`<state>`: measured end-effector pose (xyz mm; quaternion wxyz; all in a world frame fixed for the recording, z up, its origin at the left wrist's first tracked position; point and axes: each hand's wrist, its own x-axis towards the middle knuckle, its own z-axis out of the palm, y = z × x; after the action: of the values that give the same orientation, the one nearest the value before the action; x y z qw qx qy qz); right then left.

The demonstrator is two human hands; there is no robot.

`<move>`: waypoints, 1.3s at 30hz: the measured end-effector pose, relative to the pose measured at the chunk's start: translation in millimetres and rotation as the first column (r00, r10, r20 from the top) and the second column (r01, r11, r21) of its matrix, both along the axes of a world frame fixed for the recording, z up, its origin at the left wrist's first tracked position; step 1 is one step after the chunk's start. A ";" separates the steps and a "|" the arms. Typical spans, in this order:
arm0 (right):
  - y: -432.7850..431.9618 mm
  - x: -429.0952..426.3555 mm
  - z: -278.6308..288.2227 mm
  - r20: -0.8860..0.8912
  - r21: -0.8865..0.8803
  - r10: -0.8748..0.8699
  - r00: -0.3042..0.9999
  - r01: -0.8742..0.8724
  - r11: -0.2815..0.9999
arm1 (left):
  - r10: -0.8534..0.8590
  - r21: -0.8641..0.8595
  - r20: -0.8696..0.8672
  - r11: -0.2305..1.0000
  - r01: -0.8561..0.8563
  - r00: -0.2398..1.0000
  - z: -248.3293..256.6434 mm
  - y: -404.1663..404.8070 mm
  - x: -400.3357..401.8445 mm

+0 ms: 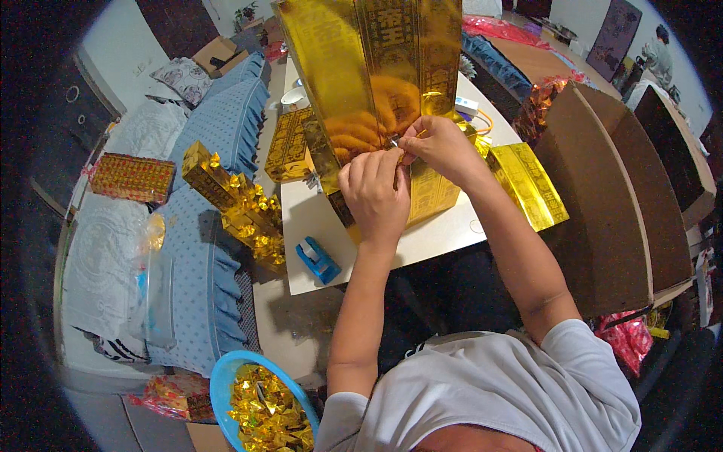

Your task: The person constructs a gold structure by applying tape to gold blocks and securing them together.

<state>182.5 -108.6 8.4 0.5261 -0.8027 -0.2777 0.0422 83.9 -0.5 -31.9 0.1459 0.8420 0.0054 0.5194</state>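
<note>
In front of me on the white table (pixel 305 220) stands a tall gold foil-covered structure (pixel 390 51) with printed characters on its shiny panels. It mirrors my fingers. My left hand (pixel 375 192) rests over the structure's lower edge, its fingertips bent near my right hand's. My right hand (pixel 438 147) pinches a thin orange-yellow piece (pixel 421 134) between thumb and fingers, close to a small silvery bit (pixel 393 141) against the panel. The left fingertips are partly hidden, so I cannot tell what they grip. Below both hands, a patterned gold box panel (pixel 435 195) shows at the base.
A blue tape dispenser (pixel 317 260) sits at the table's near left corner. Gold boxes (pixel 288 144) and a folded gold sheet (pixel 528 186) flank the structure. A blue basin (pixel 217 384) holds gold foil pieces. Large cardboard (pixel 593 198) stands right; a blue-covered sofa (pixel 192 271) runs left.
</note>
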 end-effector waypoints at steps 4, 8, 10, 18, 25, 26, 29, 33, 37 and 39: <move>-2.5 0.3 0.6 0.045 -0.036 -0.025 0.999 0.026 0.999 | -0.022 0.009 0.001 1.000 0.022 1.000 0.5 0.2 0.7; -1.3 8.0 -6.9 0.072 -0.042 -0.062 0.995 0.065 0.997 | -0.050 0.032 0.019 0.998 0.049 0.999 -0.7 3.0 2.9; -2.1 9.9 -9.6 0.096 -0.047 -0.079 0.992 0.084 0.995 | -0.064 0.036 0.023 0.997 0.063 0.998 0.2 2.6 4.1; -20.1 -11.9 -1.0 0.185 0.004 0.008 0.983 -0.009 1.000 | -0.086 -0.049 0.047 0.995 0.088 0.995 -2.1 1.8 4.3; -25.0 -5.7 3.1 0.591 -0.152 0.130 0.796 -0.049 0.987 | -0.033 -0.090 0.006 0.995 0.034 0.999 3.2 -1.8 2.5; -25.7 -6.0 5.6 0.597 -0.175 0.136 0.791 -0.037 0.984 | -0.022 -0.110 -0.007 0.994 0.021 1.000 4.3 -2.8 3.1; -24.6 -5.5 4.9 0.632 -0.196 0.135 0.764 -0.011 0.981 | 0.017 -0.154 -0.049 0.988 -0.024 0.999 10.2 -5.3 3.5; -23.7 -5.6 -2.1 0.645 -0.177 0.117 0.755 -0.002 0.984 | 0.055 -0.148 -0.111 0.986 -0.071 0.992 17.1 -3.0 4.3; -24.5 -2.8 -7.1 0.634 -0.178 0.110 0.765 0.006 0.984 | 0.056 -0.121 -0.149 0.990 -0.075 0.987 23.5 -3.8 4.3; -24.6 -3.5 -5.4 0.623 -0.201 0.114 0.774 0.018 0.980 | 0.055 -0.116 -0.166 0.990 -0.075 0.985 25.4 -4.6 4.6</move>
<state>179.0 -133.2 3.0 0.3199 -0.8103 -0.4531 -0.1891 88.6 -5.1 -6.4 0.1790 0.8704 0.0765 0.4522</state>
